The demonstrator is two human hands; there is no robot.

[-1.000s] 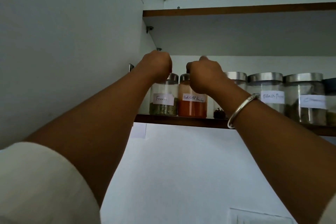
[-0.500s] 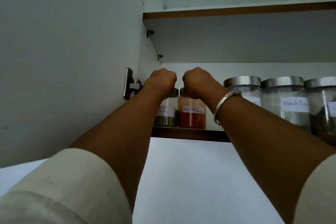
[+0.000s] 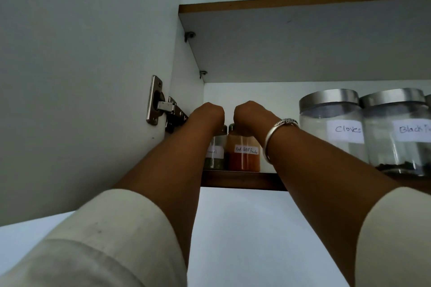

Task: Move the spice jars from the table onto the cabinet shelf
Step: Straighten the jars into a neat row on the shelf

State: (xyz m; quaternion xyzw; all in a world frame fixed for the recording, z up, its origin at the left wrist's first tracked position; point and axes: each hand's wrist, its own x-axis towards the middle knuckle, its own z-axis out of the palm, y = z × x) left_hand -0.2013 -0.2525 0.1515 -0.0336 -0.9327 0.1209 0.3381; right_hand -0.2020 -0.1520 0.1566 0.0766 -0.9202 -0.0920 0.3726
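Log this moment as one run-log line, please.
phase: placing | left hand: on fennel jar lid | right hand: on red chilli powder jar lid | both jars: on shelf

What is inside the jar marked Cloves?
The Cloves jar looks mostly clear and empty in its upper part. Its bottom is covered by the right forearm, so whatever sits there cannot be seen.

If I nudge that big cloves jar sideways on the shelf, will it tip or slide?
The cloves jar looks wide and squat, so it would probably slide rather than tip. It appears nearly empty, so likely light for its size. It seems to be clear glass, standing right beside the black pepper jar, so a hard push may knock them together.
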